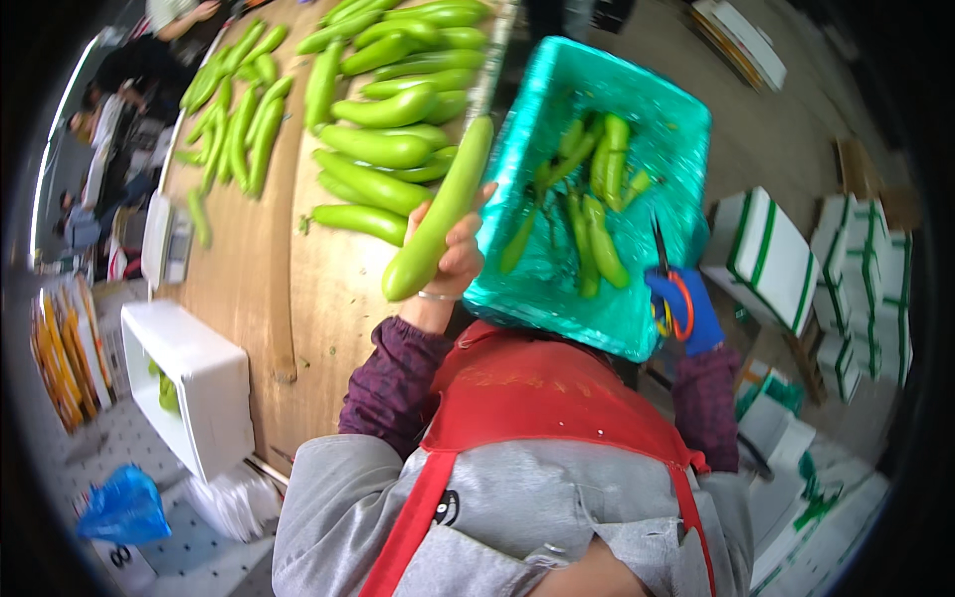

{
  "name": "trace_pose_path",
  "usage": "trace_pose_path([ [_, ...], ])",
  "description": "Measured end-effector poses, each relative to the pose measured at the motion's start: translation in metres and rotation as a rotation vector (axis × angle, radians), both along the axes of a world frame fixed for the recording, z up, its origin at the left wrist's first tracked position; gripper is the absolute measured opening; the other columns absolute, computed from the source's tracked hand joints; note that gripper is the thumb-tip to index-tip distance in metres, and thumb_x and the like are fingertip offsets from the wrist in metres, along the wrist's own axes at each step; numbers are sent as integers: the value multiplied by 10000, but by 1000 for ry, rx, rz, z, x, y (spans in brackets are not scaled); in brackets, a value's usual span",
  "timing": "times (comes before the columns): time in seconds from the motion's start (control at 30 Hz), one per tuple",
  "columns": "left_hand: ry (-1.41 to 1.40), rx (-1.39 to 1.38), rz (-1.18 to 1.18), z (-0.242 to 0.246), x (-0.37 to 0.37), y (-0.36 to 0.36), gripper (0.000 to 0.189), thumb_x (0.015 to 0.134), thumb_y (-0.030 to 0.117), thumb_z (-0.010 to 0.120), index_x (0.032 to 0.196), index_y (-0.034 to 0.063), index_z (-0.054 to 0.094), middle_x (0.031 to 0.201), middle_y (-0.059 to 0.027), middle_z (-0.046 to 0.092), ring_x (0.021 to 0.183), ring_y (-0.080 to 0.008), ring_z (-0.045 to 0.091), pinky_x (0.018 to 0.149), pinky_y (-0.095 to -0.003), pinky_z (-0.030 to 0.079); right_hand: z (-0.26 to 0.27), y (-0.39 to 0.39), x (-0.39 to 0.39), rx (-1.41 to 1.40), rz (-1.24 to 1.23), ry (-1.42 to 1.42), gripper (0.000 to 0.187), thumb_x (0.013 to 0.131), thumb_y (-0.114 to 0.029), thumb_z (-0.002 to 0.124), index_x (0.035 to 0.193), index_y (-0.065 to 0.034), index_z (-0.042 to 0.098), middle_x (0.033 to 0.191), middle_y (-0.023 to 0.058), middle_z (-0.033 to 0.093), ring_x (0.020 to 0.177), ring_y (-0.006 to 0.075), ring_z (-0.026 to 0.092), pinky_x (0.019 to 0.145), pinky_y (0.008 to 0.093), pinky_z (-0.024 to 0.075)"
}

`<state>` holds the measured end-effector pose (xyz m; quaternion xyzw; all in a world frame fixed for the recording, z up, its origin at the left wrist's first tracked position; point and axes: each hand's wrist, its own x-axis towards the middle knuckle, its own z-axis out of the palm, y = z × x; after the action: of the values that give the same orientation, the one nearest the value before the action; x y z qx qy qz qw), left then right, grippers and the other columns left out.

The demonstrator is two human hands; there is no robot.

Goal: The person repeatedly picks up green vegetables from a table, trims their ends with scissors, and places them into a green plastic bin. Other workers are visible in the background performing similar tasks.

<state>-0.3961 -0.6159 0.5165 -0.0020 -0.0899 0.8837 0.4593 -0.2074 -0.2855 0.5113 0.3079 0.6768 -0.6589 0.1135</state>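
My left hand [456, 254], bare with a bangle at the wrist, grips a long light-green eggplant [440, 213], held upright at a slant above the table's edge. My right hand [690, 310], in a blue glove, holds scissors [664, 261] with orange and yellow handles, their blades pointing away from me over the near right rim of a teal crate [589, 328]. Inside the plastic-lined crate lie several smaller green eggplants [604, 239]. On the wooden table [336, 298], left of the crate, a pile of large eggplants [380, 186] is laid out in rows.
Thinner eggplants [254, 134] lie farther left on the table. At its left edge stand a scale [173, 239] and a white foam box [216, 395] with green produce inside. White boxes with green tape [768, 254] are stacked at right. Other people [168, 15] are at the far upper left.
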Motion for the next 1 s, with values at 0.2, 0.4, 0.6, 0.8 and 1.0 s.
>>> trace_pose_path([
  [0.2, 35, -446, 390, 15, -78, -47, 616, 946, 387, 509, 1359, -55, 392, 807, -47, 504, 531, -130, 436, 477, -241, 359, 1, -31, 17, -156, -4, -142, 258, 848, -259, 709, 905, -18, 638, 616, 36, 562, 481, 134, 538, 451, 276, 423],
  [0.4, 187, -969, 468, 0, -200, -42, 401, 942, 502, 554, 1131, 150, 592, 920, -42, 689, 769, -204, 669, 574, -321, 560, -2, -48, 35, -200, -78, -80, 262, 848, -243, 700, 931, -3, 633, 626, 52, 576, 491, 161, 558, 465, 286, 432],
  [0.6, 350, -1049, 496, 5, -334, -14, 491, 912, 461, 632, 1232, 103, 529, 970, -117, 668, 915, -246, 651, 666, -390, 564, 2, -64, 57, -223, -240, -96, 266, 856, -245, 689, 952, -1, 642, 629, 54, 581, 511, 149, 574, 483, 266, 436],
  [0.8, 840, -1081, 397, 3, -294, 87, 414, 946, 320, 590, 1211, 7, 533, 969, -172, 655, 870, -234, 655, 761, -364, 546, -10, -65, 92, -25, -192, 172, 204, 901, -247, 650, 870, -47, 618, 639, 10, 558, 519, 95, 526, 486, 245, 390],
  [1.0, 1177, -1239, -560, -115, -30, 180, 246, 886, 244, 652, 929, 4, 688, 761, -115, 710, 621, -217, 675, 587, -293, 546, -13, -61, 99, -331, -401, -2, 285, 896, -233, 659, 1051, 4, 622, 648, 49, 586, 524, 126, 565, 468, 251, 416],
])
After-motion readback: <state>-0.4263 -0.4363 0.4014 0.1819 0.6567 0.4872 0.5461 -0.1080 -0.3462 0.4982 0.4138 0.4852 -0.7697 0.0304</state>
